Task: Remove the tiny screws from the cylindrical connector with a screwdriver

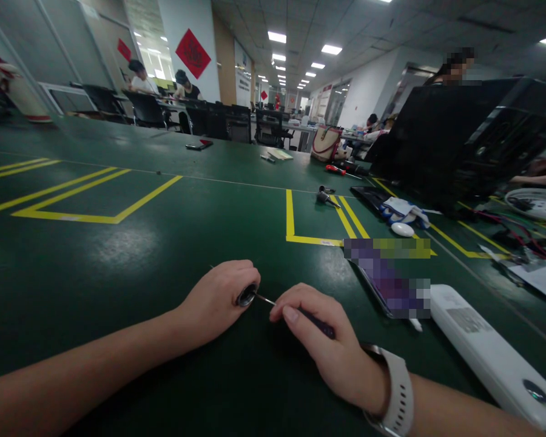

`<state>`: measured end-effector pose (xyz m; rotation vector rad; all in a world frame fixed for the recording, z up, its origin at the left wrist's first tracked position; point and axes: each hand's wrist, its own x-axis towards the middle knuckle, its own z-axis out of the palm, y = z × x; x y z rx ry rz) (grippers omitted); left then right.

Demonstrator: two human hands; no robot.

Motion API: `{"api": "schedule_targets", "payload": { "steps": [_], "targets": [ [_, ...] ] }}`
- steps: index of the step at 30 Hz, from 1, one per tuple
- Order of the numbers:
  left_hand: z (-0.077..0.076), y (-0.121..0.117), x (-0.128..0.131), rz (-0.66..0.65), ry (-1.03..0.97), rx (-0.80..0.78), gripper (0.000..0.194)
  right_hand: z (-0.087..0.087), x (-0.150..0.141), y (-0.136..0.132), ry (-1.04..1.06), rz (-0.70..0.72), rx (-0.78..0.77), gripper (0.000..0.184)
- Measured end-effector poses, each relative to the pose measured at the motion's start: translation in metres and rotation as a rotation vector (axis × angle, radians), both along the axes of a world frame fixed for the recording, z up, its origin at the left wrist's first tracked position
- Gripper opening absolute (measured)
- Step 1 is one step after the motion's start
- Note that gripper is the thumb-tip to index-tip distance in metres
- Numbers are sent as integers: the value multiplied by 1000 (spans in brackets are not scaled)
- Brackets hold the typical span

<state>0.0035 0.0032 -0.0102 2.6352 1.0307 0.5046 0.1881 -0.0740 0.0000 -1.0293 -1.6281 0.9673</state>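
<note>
My left hand (221,297) is closed around a dark, hollow round part (246,296), its open end facing right; most of it is hidden in the fingers. Between the thumb and fingers of my right hand (330,340) is a thin screwdriver (320,323) with a dark handle. Its metal shaft points left, and the tip reaches the opening of the round part; I cannot tell how deep it goes. Both hands are low over the green table (164,261). Farther off lie small dark metal parts (328,198).
Right of my hands lie a phone (382,279) and a long white device (482,352). Beyond them are a white oval object (403,229), a cloth (403,212), a red-handled screwdriver (335,170) and a large black case (423,133). Yellow tape (291,212) marks the table.
</note>
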Motion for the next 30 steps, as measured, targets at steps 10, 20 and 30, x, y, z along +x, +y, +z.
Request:
{"api": "schedule_targets", "payload": {
  "steps": [10, 20, 30],
  "targets": [
    [3, -1, -1, -132, -100, 2, 13, -11, 1, 16, 538, 92, -367, 22],
    [1, -1, 0, -76, 8, -9, 11, -2, 1, 3, 130, -20, -68, 21],
    [2, -3, -1, -145, 14, 43, 15, -13, 4, 14, 426, 72, -316, 23]
  ]
}}
